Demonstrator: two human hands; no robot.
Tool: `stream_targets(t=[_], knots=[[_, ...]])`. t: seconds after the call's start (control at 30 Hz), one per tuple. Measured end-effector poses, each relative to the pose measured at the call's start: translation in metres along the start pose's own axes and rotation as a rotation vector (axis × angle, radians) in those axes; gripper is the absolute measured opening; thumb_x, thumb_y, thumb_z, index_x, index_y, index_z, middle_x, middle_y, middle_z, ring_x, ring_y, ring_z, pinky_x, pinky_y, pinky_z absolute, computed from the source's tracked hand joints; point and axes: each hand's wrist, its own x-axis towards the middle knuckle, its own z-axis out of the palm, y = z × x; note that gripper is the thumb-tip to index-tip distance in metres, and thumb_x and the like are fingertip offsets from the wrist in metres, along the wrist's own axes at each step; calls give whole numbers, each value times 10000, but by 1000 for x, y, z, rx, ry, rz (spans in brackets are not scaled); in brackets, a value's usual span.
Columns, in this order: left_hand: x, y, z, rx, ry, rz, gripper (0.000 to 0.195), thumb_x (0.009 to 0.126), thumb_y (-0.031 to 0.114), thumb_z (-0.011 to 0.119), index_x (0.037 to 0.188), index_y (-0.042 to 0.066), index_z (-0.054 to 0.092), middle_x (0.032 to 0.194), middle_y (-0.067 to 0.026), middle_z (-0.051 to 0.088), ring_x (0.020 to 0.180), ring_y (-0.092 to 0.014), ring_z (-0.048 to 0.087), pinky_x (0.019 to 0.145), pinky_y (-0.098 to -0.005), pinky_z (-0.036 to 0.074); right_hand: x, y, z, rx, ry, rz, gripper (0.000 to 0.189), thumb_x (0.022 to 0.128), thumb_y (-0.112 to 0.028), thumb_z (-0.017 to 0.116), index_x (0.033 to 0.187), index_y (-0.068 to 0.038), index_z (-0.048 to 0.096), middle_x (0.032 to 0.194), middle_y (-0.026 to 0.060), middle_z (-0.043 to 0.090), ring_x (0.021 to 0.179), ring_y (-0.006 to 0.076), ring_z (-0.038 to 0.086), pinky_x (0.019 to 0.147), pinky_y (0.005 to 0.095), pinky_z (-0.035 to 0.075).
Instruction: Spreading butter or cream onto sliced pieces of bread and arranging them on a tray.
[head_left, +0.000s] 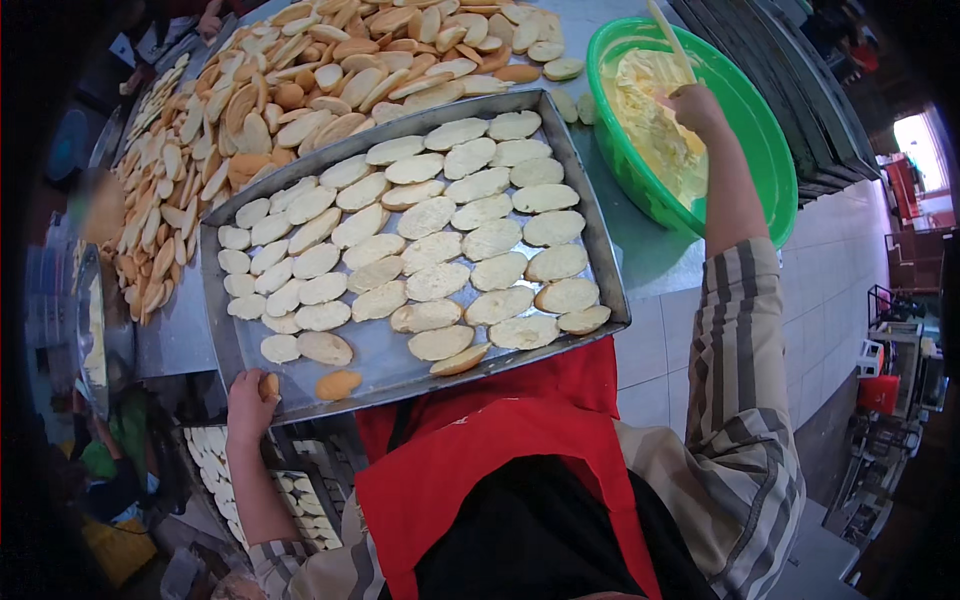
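A large metal baking tray (420, 386) lies before me, tilted in view, with rows of oval bread slices (431, 244) coated in pale spread. At its near left corner, my left hand (251, 401) holds a small bread slice (268, 386) against the rim. One browner bread piece (337, 385) lies close by on the tray floor. My right hand (697, 109) reaches into a green plastic basin (750, 180) of creamy yellow spread (652, 112). A pale stick (671, 41) runs over the basin's far rim to this hand; whether the fingers grip it is unclear.
A big heap of sliced bread (337, 67) covers the table (172, 341) behind the tray. Dark stacked trays (795, 90) stand right of the basin. Below left are more filled trays (307, 510) and a metal bowl (94, 337). Other people's hands (210, 22) show at far left.
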Motion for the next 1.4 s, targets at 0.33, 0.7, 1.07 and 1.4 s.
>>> stream_targets(t=[0.33, 0.7, 1.07, 1.4], knots=[[-9, 40, -13, -1430, 363, -78, 379, 771, 87, 519, 1135, 8, 446, 1046, -110, 534, 960, -243, 537, 804, -359, 448, -156, -71, -77, 1479, -32, 80, 283, 862, -144, 460, 1080, 29, 514, 571, -9, 455, 396, 27, 308, 354, 172, 201], [46, 205, 4, -2377, -440, 170, 380, 844, 172, 440, 1189, 17, 393, 1080, -116, 528, 981, -217, 543, 869, -333, 447, -289, -250, 13, 1827, -246, -332, 256, 819, -12, 515, 1071, -22, 560, 718, 29, 527, 620, 96, 463, 528, 223, 368], [53, 200, 2, -2399, -404, 73, 301, 874, 145, 448, 1151, 31, 427, 1068, -74, 536, 941, -160, 560, 789, -277, 490, -278, -212, -20, 795, 328, -742, 375, 641, 45, 550, 977, -104, 629, 662, 61, 487, 603, 218, 484, 536, 314, 376], [51, 195, 0, -2130, -97, 322, 374, 854, 79, 482, 1207, 91, 359, 1137, -48, 469, 1010, -160, 504, 785, -316, 480, -280, -230, -24, 832, 214, -777, 378, 661, 57, 562, 1003, -98, 610, 649, 78, 465, 573, 236, 486, 490, 308, 378]])
